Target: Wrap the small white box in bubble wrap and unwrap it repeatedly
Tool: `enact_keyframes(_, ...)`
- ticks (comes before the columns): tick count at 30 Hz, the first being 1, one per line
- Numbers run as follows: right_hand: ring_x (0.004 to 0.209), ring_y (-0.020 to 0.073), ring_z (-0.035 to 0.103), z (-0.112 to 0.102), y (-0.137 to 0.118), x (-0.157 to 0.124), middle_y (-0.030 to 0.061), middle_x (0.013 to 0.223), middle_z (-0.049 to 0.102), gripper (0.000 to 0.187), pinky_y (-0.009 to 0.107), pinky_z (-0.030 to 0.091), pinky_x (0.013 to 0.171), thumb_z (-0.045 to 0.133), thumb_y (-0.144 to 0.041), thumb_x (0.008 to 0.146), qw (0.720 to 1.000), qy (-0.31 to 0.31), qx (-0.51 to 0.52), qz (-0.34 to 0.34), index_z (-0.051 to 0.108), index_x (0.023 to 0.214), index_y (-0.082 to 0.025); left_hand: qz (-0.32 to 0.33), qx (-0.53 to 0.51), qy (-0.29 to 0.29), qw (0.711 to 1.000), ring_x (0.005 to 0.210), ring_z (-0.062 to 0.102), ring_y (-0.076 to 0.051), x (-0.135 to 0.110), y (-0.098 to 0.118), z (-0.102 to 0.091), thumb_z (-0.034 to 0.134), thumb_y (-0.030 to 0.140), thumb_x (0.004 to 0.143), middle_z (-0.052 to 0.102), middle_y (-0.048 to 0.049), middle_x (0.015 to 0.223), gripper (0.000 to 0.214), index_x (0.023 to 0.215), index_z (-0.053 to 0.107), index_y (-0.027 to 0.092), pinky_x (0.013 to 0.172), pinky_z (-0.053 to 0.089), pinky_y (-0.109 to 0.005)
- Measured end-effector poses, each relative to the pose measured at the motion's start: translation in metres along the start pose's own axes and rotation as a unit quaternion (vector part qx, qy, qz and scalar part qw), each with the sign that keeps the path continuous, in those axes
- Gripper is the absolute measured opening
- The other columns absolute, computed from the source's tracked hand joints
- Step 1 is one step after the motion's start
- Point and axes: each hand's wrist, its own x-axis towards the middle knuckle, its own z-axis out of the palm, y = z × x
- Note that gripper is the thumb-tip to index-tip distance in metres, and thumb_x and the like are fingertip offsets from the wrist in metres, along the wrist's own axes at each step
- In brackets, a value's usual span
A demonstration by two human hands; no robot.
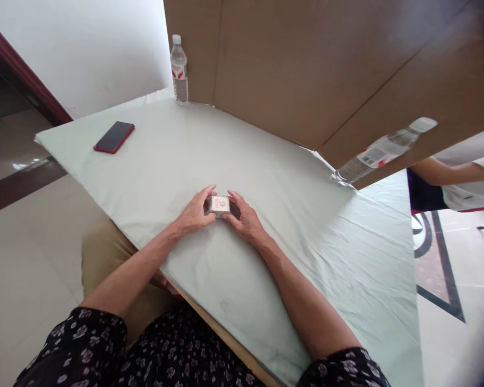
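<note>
A small block with a white top and red print, which looks like a deck of playing cards (220, 204), sits at the middle of the cloth-covered table (173, 161). My left hand (195, 213) curves around its left side, with the thumb at the near edge and the fingers at the far edge. On the other side my right hand (245, 217) grips it in the same way, thumb near and fingers far. The deck lies flat at table height between both hands. Its side faces are partly hidden by my fingers.
A black phone with a red case (114, 137) lies at the left. One water bottle (179, 70) stands at the back, another bottle (381, 152) at the right. A tall brown cardboard panel (274, 64) borders the far side. Behind it, a person's arm (454, 172) shows.
</note>
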Motion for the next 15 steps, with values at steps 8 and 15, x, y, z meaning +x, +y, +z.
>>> enact_keyframes(8,0.133,0.0293,0.058,-0.018,-0.01,-0.005,0.0124,0.144,0.061,0.055,0.052,0.049,0.108,0.062,-0.054,0.092,0.997,0.071,0.029,-0.017,0.056,0.14,-0.027,-0.01,-0.038,0.004,0.999,0.131,0.055,-0.033,0.002,0.003,-0.008,0.064,0.026,0.07,0.053,-0.0206,0.144,0.09,0.154,0.036,0.012,0.114,0.042,-0.051)
enact_keyframes(15,0.115,0.0269,0.066,-0.022,-0.02,0.007,0.0074,0.121,0.073,0.02,0.05,0.05,0.103,0.06,-0.037,0.096,0.989,0.092,-0.069,-0.096,0.075,0.106,-0.029,-0.028,0.006,0.017,0.999,0.133,0.052,-0.032,0.0,0.006,-0.009,0.066,0.032,0.076,0.058,-0.0165,0.139,0.084,0.154,0.038,0.016,0.117,0.036,-0.053)
